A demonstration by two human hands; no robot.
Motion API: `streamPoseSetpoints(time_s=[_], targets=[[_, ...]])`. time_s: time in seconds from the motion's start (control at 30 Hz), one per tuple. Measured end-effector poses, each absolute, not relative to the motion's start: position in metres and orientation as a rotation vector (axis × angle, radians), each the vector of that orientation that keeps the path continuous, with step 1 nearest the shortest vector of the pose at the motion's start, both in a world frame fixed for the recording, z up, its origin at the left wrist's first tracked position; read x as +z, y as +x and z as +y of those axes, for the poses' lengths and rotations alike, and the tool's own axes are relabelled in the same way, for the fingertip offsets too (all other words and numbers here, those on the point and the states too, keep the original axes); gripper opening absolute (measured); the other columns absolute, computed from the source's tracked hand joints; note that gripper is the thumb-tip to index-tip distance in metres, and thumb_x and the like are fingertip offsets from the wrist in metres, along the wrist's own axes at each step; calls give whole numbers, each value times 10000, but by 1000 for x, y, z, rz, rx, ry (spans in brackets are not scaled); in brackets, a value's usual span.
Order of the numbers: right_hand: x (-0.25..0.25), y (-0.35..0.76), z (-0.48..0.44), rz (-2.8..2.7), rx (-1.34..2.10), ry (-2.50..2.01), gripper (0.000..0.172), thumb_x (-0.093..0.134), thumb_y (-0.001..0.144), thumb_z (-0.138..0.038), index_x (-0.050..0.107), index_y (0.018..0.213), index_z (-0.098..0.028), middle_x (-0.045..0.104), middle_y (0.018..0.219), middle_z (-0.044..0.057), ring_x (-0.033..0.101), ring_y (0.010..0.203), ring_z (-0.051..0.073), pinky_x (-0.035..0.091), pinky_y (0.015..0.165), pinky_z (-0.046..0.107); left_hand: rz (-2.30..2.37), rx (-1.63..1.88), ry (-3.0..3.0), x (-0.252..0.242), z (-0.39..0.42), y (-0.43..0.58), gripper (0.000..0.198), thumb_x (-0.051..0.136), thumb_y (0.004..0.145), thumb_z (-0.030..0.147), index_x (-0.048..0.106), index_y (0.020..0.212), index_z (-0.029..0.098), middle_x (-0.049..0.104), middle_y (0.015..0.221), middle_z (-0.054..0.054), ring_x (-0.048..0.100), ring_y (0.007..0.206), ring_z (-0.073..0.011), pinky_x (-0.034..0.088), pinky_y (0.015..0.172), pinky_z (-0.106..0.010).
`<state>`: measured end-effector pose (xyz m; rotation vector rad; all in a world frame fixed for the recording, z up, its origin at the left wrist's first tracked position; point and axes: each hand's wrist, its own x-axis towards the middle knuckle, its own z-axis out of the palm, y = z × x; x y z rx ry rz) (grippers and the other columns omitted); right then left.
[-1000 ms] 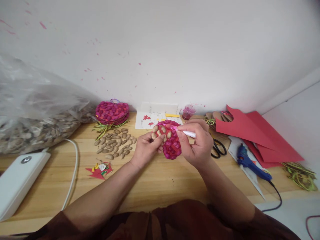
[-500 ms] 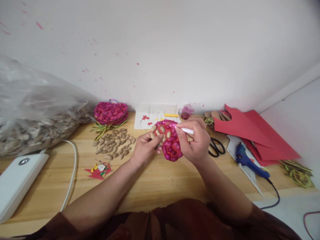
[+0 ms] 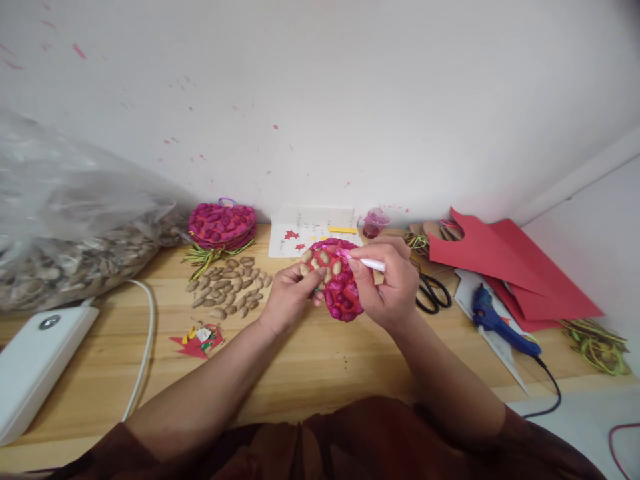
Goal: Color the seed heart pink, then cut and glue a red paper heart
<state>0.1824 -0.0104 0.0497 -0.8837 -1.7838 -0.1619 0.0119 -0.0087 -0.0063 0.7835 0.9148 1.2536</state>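
Above the wooden table (image 3: pixel 310 360), my left hand (image 3: pixel 291 297) pinches the left edge of a heart-shaped piece covered with shells (image 3: pixel 336 280), mostly painted pink, with several bare tan ones near the top. My right hand (image 3: pixel 389 283) is closed round a thin white brush (image 3: pixel 369 264). Its pink tip rests on the top of the piece.
Loose tan shells (image 3: pixel 227 287) lie left of my hands, with a stack of pink shell hearts (image 3: pixel 221 225) behind them. A clear bag of shells (image 3: pixel 65 220) and a white device (image 3: pixel 35 363) sit far left. Scissors (image 3: pixel 434 293), blue glue gun (image 3: pixel 497 323), red paper (image 3: pixel 515 267), paint cup (image 3: pixel 374 223) lie right.
The brush tip has shifted slightly along the top of the piece. Both hands stay in nearly the same place.
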Motion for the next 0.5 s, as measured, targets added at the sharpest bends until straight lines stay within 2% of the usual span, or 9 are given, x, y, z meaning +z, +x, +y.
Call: streamPoseSetpoints(time_s=[0.13,0.27,0.5], targets=[[48,183,-9,-1784,-166,-906,83,686,906,-181,699,968,-234,735,864,35,658,882,222,516,852,431,898,1257,765,-6,-9,13,448,933,646,428,574,597,164,610,546,32,545,433,-73,433,425,-181],[48,181,-11,-1796,-195,-900,103,691,900,-163,696,977,-231,739,855,34,660,884,224,504,846,420,889,1256,743,-3,-8,12,491,947,615,430,534,566,169,598,522,33,547,430,-76,422,417,-177],[43,172,-16,-1908,-245,-848,125,699,898,-162,684,994,-240,758,852,9,677,913,222,442,880,423,896,1244,768,0,-10,13,485,925,636,434,525,566,168,609,499,9,544,413,-78,423,433,-179]])
